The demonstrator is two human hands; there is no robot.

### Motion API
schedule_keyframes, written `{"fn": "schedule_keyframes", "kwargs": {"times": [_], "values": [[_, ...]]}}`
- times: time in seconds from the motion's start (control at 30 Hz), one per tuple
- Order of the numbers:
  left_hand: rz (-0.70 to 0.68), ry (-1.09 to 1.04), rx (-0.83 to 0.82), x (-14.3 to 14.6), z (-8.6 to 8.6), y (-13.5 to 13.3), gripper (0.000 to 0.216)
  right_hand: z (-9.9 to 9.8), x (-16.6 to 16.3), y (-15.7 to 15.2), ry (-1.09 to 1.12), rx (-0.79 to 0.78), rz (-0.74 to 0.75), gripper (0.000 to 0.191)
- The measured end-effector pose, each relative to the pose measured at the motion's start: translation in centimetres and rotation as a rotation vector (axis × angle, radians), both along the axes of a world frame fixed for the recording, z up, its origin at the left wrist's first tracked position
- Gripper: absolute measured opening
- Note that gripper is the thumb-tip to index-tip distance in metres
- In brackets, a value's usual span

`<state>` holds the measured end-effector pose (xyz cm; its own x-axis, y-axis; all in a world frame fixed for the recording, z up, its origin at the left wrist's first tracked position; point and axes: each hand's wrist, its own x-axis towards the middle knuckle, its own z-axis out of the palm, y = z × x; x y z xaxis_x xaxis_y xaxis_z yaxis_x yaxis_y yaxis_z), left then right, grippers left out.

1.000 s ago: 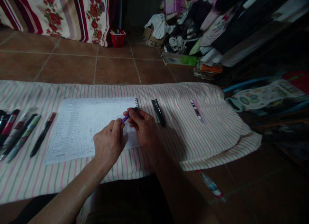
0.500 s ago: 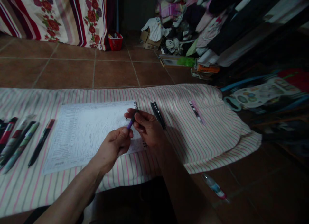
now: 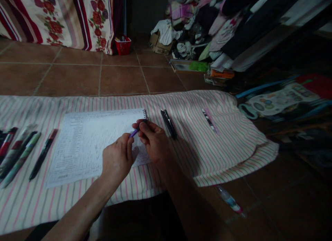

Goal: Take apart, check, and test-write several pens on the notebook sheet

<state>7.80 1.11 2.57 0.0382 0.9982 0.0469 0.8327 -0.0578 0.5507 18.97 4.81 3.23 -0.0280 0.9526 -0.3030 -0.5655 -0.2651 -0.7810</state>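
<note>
A slim purple pen (image 3: pixel 134 132) is held between my two hands above a spiral-bound notebook (image 3: pixel 103 140). My left hand (image 3: pixel 116 156), back upward, is closed around its lower end. The fingertips of my right hand (image 3: pixel 153 139) pinch the dark upper end, which they partly cover. The notebook page bears dense handwriting, and my hands hide its lower right part. Just right of my right hand lie black pens (image 3: pixel 169 124) side by side on the striped cloth (image 3: pixel 181 172). Left of the notebook rests a black pen with a reddish end (image 3: pixel 43 154).
Several more pens (image 3: pixel 15 151) lie at the far left. A pink strip and a black-and-white piece (image 3: pixel 210 121) lie toward the right. On the tiled floor are a plastic bottle (image 3: pixel 230 200), a red basket (image 3: pixel 122 45), a cardboard box (image 3: pixel 160 45) and piled clothes.
My left hand has turned over so its back faces up, its grip shifting along the purple pen. Both hands have moved slightly left, and the pen lies flatter.
</note>
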Motion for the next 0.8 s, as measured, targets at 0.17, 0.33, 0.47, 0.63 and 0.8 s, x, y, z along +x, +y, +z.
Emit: {"fn": "schedule_keyframes", "kwargs": {"times": [0.17, 0.33, 0.47, 0.63, 0.8], "values": [[0.027, 0.287, 0.099, 0.2, -0.4, -0.3, 0.031, -0.4, -0.5, -0.6, -0.021, -0.049, -0.074, 0.013], [0.016, -0.099, -0.02, 0.3, -1.0, -0.2, 0.022, -0.7, 0.0, -0.4, -0.121, 0.003, -0.027, 0.015], [0.005, -0.915, -0.359, 0.0, -0.6, 0.1, 0.034, -0.3, 1.1, 0.0, -0.026, 0.029, 0.135, 0.02], [-0.067, -1.168, -0.553, -0.9, 0.4, 0.2, 0.034, -0.2, 1.6, 0.2, -0.012, 0.075, 0.21, 0.019], [-0.06, -1.115, -0.522, -1.6, 0.5, 0.0, 0.036, 0.0, 0.9, 0.2, 0.01, 0.055, 0.191, 0.017]]}}
